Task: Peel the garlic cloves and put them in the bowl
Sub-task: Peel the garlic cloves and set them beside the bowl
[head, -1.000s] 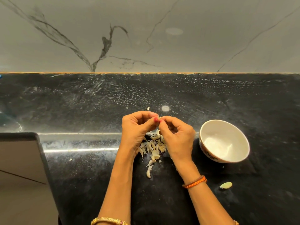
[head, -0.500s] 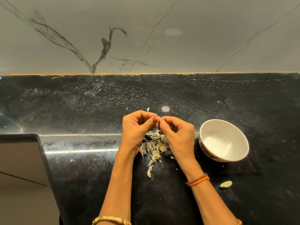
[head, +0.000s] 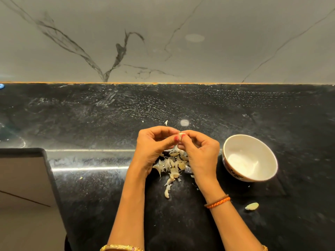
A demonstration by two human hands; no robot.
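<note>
Garlic clove [head: 181,136], frame centre: left hand [head: 154,147] and right hand [head: 200,153] fingers pinching it; skin now hanging looser than before, peeling nearing completion; bowl [head: 233,142] waiting.

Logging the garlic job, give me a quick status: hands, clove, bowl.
Left hand and right hand both pinch one garlic clove above the peel pile. Bowl right of the hands; contents unclear. Nothing in the way.
</note>
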